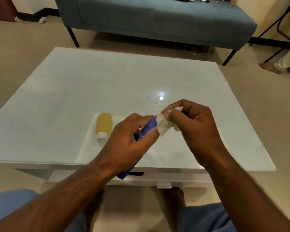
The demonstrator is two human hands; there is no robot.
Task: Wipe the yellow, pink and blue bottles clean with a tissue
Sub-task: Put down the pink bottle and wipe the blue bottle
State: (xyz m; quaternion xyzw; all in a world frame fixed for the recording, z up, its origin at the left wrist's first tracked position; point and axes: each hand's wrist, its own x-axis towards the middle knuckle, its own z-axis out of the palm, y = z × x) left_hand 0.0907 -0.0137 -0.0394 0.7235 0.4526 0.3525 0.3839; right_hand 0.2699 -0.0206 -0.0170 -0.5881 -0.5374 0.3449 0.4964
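My left hand (132, 139) grips the blue bottle (149, 127), held slanted above the table's near edge; its lower end (123, 175) sticks out below my wrist. My right hand (196, 124) pinches a crumpled white tissue (164, 125) against the bottle's upper end. The yellow bottle (103, 124) with a white cap lies on its side on a white sheet (90, 148) to the left of my hands. No pink bottle is visible.
The white glossy table (74, 91) spreads ahead, its near edge just beyond my knees. A grey-blue sofa (157, 19) stands behind it. Another person's foot (269, 67) is on the floor at the far right, beside black chair legs.
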